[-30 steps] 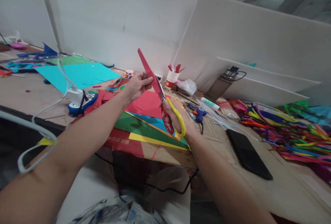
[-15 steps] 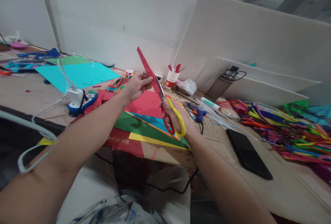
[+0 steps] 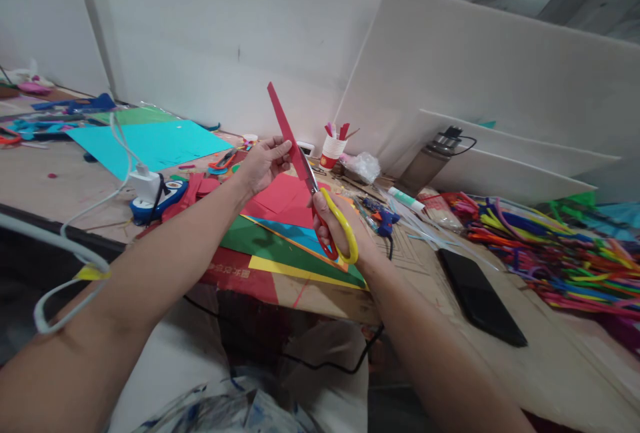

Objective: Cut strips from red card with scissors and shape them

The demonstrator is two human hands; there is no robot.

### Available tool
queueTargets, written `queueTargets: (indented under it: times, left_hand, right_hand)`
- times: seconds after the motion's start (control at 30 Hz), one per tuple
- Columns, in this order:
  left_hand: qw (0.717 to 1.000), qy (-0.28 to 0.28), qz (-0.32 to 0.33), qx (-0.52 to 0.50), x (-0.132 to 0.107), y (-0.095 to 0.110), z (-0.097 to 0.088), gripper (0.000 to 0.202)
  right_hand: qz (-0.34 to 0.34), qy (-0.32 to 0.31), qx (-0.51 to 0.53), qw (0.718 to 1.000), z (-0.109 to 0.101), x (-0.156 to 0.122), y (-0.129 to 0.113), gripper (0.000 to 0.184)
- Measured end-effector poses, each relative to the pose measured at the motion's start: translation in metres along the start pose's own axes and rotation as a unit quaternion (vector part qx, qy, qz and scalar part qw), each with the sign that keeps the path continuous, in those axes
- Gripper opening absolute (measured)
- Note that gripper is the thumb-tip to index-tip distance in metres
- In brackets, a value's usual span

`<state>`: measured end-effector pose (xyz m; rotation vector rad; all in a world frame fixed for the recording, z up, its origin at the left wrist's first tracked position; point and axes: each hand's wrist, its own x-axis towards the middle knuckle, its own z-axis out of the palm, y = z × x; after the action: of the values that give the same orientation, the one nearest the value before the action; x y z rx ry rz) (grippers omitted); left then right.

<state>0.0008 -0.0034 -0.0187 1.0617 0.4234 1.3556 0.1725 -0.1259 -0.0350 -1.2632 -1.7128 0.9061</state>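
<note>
My left hand point(image 3: 267, 163) pinches a narrow strip of red paper point(image 3: 281, 113) between thumb and fingers, its far end pointing up and away. My right hand point(image 3: 333, 223) is closed around scissors point(image 3: 345, 226) with one yellow and one red handle loop. The metal blades lie along the near end of the red strip, touching it; how far apart they are I cannot tell. Below the hands lies a sheet of red paper point(image 3: 275, 201), on top of blue, green point(image 3: 260, 240) and yellow sheets at the table's front edge.
A paper cup point(image 3: 333, 152) with pens stands behind, beside a grey bottle point(image 3: 427, 163). To the right lie a blue glue gun point(image 3: 384, 218), a black phone point(image 3: 480, 296) and many coloured pipe cleaners point(image 3: 565, 253). At left are a power strip point(image 3: 159, 201) and a cyan sheet point(image 3: 155, 146).
The red strip stands slightly more upright, its far tip a little higher and further right. My left fingers have shifted slightly; my right hand with the scissors is almost still.
</note>
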Motion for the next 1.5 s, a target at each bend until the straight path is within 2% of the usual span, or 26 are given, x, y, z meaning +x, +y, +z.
queueTargets:
  times: [0.17,0.4,0.67,1.1,1.27,1.5]
  left_hand:
    - [1.000,0.028,0.004,0.003,-0.0018,0.0022,0.0015,0.013]
    - [1.000,0.014,-0.020,0.007,0.0001,0.0015,-0.0011,0.011]
    - [1.000,-0.003,-0.022,-0.008,0.0010,0.0008,-0.0025,0.014]
    - [1.000,0.008,-0.028,-0.009,-0.0002,0.0022,-0.0001,0.014]
    - [1.000,-0.009,-0.025,-0.015,-0.0004,0.0026,-0.0010,0.015]
    - [0.999,0.030,-0.009,-0.009,-0.0005,0.0053,-0.0003,0.021]
  right_hand:
    - [0.000,-0.009,0.004,1.000,-0.0002,0.0008,0.0002,0.057]
    - [0.007,-0.009,0.019,1.000,0.0017,-0.0002,0.0006,0.058]
    - [-0.007,-0.005,0.008,1.000,0.0002,-0.0003,0.0013,0.056]
    - [-0.010,-0.002,0.007,1.000,0.0007,-0.0009,0.0030,0.054]
    - [-0.011,-0.005,0.006,1.000,0.0000,-0.0011,0.0022,0.054]
    - [0.005,-0.013,0.009,1.000,0.0011,-0.0020,-0.0022,0.055]
